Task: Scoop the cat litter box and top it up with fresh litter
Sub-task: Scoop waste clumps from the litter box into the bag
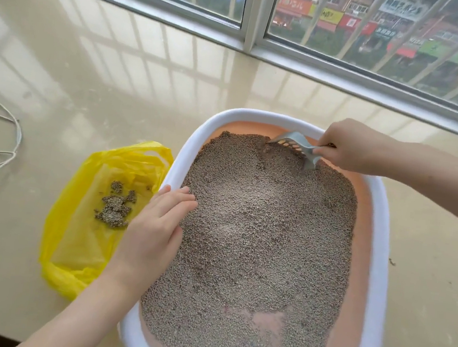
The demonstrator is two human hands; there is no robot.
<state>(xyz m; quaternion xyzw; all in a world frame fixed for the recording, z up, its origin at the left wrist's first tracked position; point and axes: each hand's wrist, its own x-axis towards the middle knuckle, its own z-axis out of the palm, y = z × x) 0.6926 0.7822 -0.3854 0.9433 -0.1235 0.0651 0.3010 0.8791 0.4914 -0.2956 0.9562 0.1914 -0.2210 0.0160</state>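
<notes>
- Head view: the white-rimmed, peach-lined plastic litter box [382,248] runs lengthwise away from the person, its near end cut off by the frame.
- The left hand [156,222] lies flat with straight fingers on the box's left rim, over the grey granular litter [258,233].
- Just left, a yellow plastic bag [73,227] holds clumps [117,206].
- At the far end, the right hand [351,146] grips the grey slotted scoop [296,148], blade pointing left into litter; handle hidden.
- Shop signs beyond the window [380,33] are unreadable.
</notes>
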